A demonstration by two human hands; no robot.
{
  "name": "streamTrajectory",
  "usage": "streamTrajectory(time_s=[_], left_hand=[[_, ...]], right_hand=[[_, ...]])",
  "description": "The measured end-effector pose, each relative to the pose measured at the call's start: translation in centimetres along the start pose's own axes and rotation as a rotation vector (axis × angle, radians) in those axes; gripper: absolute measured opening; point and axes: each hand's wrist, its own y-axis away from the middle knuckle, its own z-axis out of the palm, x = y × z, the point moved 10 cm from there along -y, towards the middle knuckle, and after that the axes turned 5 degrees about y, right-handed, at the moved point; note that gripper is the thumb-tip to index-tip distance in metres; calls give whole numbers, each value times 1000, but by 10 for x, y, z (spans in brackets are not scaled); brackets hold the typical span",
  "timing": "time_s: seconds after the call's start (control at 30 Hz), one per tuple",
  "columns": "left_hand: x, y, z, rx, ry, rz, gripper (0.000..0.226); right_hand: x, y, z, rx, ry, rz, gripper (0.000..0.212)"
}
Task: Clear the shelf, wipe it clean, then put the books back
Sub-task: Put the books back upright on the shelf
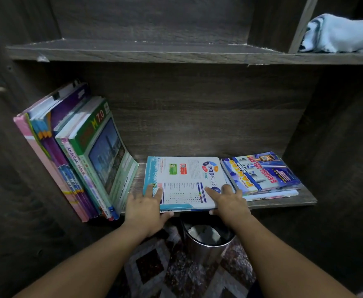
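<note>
Head view: two bare hands met at one book inside a dark wooden bookcase.
PBD Plus Fizik workbook (187, 175): lay flat, white printed cover up, on the lower shelf (284, 202), its front edge overhanging the shelf's front edge.
Left hand (145, 209): gripped the workbook's front left corner, fingers spread on the cover and thumb tucked under the edge.
Right hand (230, 203): gripped the workbook's front right corner the same way, fingers on top and thumb showing beneath the edge.
Under the workbook: a thin printed edge showed along the front; I could not tell whether it was a second book.
Flat stack (262, 173): just right of the workbook, touching or nearly touching it, a few books lay piled with a blue Bahasa Melayu title on top.
Leaning books (86, 160): left of the workbook, a row of pink, purple and green volumes tilted against the bookcase's side wall; the nearest green one, marked 7.0, had its foot just beside the workbook's left edge.
Upper shelf (133, 50): well above the workbook, a dark board with a chipped front edge.
Cloth (340, 34): a crumpled light blue cloth sat above and far right of the workbook, in the neighbouring compartment of the upper shelf.
Metal bin (208, 239): stood on the floor right below the workbook, between the forearms.
Patterned rug (150, 265): lay below the workbook, around the bin.
</note>
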Motion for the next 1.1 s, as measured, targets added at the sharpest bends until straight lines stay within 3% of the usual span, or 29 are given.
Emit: streamTrajectory(time_s=[0.13,0.27,0.5,0.6,0.73,0.9,1.0,1.1], left_hand=[[-2,-1,0,9,-41,1,86],[-5,-3,-3,-7,-19,51,80],[33,15,-43,171,45,246,38],[39,20,-54,232,62,258,37],[39,21,-74,428,43,295,44],[30,14,-80,551,50,242,39],[10,17,-95,650,180,154,29],[-24,25,-114,740,346,-18,27]], right_hand=[[0,0,-1,-26,1,-18,71],[-2,6,-13,74,16,-39,63],[-15,24,-48,256,4,-12,52],[-21,34,-69,416,-68,-10,57],[-32,48,-98,787,-142,-134,51],[-45,64,-114,969,-324,-321,53],[-45,58,-108,864,-493,-242,63],[-60,40,-75,535,-312,-232,58]])
